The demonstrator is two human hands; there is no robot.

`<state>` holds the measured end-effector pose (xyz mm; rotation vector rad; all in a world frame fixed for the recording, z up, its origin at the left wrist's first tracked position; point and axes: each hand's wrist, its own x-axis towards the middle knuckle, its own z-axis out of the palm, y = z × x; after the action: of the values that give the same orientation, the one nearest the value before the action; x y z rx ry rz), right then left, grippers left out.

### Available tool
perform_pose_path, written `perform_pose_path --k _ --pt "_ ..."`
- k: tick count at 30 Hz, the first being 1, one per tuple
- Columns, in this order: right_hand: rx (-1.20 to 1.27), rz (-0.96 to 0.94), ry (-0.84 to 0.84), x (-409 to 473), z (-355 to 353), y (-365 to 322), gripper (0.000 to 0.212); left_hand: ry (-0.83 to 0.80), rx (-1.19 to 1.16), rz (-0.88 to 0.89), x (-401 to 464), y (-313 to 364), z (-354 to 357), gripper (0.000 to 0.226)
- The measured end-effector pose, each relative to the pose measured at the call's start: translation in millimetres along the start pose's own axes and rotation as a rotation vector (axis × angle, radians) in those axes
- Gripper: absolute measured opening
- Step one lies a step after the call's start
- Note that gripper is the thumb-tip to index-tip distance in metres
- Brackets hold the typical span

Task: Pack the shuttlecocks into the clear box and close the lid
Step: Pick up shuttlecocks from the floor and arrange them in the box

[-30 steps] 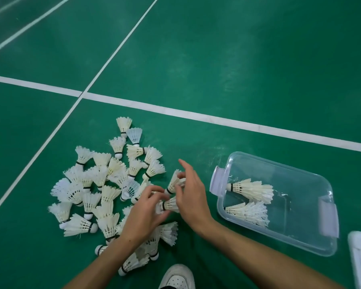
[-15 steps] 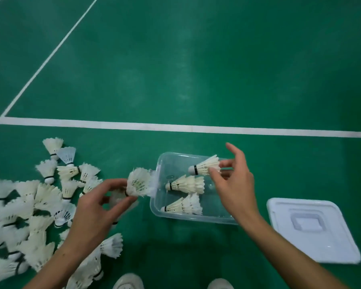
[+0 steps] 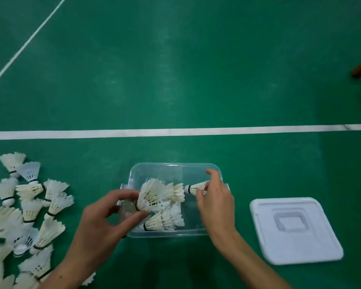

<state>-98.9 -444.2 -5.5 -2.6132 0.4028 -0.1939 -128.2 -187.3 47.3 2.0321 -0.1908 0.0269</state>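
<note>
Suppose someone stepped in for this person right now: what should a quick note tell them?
Left hand: holds a shuttlecock over the clear box.
Right hand: holds another shuttlecock, also over the box.
Done: a few shuttlecocks already lie inside the box.
Left: a big pile waits on the floor to the box's left. The lid lies flat to its right; put it on last.

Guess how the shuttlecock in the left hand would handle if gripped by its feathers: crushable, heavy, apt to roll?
The shuttlecock looks fragile: its thin feather skirt is splayed and frayed. The left hand pinches it near the cork end with fingertips only, so it is probably very light. Its cone shape would likely roll in an arc, not straight.
</note>
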Motion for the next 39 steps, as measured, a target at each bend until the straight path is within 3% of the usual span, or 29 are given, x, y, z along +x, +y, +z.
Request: perform_pose_path --k 16,21,29,34,39 --pt "0.033 0.009 -0.056 10.5 21.0 3.4 0.049 0.004 0.043 -0.003 -2.9 2.5 -8.3 0.041" --pt "-0.082 -0.062 -0.018 3.0 20.9 10.2 0.046 -0.018 0.036 -0.012 -4.1 -1.0 -10.7 0.040" --pt "0.133 0.063 -0.268 17.7 39.6 4.6 0.058 -0.040 0.074 -0.006 1.9 4.1 -8.2 0.038" --pt "0.214 0.151 -0.390 30.1 44.3 3.0 0.045 -0.068 0.133 -0.026 12.2 -2.9 -7.5 0.041" --pt "0.185 0.144 -0.514 36.6 24.0 -1.6 0.044 -0.161 0.195 -0.025 37.2 -3.6 0.4 0.027"
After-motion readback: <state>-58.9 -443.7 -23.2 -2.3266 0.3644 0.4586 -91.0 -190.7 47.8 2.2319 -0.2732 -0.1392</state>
